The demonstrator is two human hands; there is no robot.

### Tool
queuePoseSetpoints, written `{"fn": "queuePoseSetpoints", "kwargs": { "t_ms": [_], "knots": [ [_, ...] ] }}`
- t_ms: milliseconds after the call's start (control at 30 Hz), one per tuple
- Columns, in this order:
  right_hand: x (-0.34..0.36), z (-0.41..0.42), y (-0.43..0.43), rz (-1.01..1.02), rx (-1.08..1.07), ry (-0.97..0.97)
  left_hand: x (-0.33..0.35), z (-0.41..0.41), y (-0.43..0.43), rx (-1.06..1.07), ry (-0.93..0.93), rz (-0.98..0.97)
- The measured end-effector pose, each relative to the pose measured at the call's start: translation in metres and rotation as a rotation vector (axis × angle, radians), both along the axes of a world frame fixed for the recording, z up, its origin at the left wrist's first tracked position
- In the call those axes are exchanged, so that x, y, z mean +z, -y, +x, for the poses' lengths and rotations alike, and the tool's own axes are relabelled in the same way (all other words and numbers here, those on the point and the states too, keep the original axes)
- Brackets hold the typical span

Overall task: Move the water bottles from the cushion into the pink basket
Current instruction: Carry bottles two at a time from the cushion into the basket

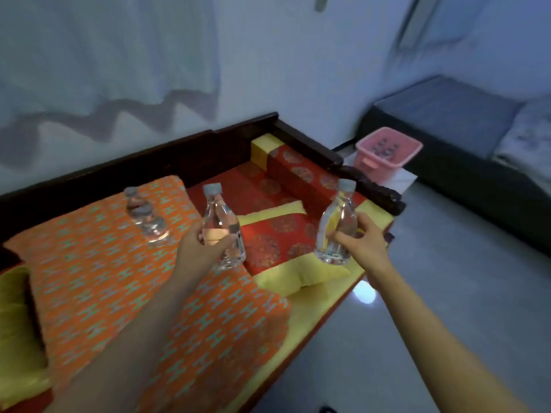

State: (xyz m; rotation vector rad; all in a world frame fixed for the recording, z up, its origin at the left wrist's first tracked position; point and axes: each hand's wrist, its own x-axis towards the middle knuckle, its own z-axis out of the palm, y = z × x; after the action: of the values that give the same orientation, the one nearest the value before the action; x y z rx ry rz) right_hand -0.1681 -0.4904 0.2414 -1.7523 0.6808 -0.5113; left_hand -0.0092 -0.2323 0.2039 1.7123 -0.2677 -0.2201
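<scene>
Left hand (202, 242) fingers grip the left bottle (220, 222), right hand (360, 242) fingers grip the right bottle (337, 228); you hold both upright, well short of the pink basket (387, 150). Spare bottles (143, 213) wait on the orange cushion (104, 263), farther from the basket. Basket contents blurred; likely midway

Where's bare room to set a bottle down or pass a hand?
Free: the near half of the orange cushion, this side of the loose bottles; the red pillow between the left hand and right hand. Crowded: the cushion's far corner, where those bottles cluster. The pink basket is already part-filled; room left there is too blurred to tell.
</scene>
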Motion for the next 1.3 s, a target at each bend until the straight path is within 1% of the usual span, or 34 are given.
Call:
{"fn": "queuePoseSetpoints", "kwargs": {
  "t_ms": [100,200,400,567,733,1000,1133,1300],
  "knots": [
    [0.011,-0.042,0.053,-0.020,-0.098,0.005,0.008,-0.019,0.066,-0.085,0.024,-0.014],
    [0.016,-0.080,0.106,-0.036,-0.173,0.006,0.013,-0.043,0.131,-0.148,-0.010,-0.024],
    [0.037,-0.151,0.262,-0.065,-0.231,0.024,0.026,-0.091,0.302,-0.252,0.002,-0.037],
    [0.032,-0.186,0.353,-0.053,-0.311,0.023,0.024,-0.105,0.398,-0.310,0.022,0.008],
    [0.020,-0.187,0.433,-0.015,-0.363,0.025,0.022,-0.089,0.485,-0.342,0.037,0.059],
    [0.013,-0.145,0.563,-0.017,-0.399,-0.003,0.017,-0.042,0.632,-0.360,0.049,0.033],
    [0.017,-0.110,0.635,-0.024,-0.355,-0.029,0.015,-0.012,0.704,-0.337,0.028,0.036],
    [0.018,-0.079,0.704,-0.010,-0.301,-0.056,0.010,0.016,0.771,-0.291,0.010,0.070]
  ]
}}
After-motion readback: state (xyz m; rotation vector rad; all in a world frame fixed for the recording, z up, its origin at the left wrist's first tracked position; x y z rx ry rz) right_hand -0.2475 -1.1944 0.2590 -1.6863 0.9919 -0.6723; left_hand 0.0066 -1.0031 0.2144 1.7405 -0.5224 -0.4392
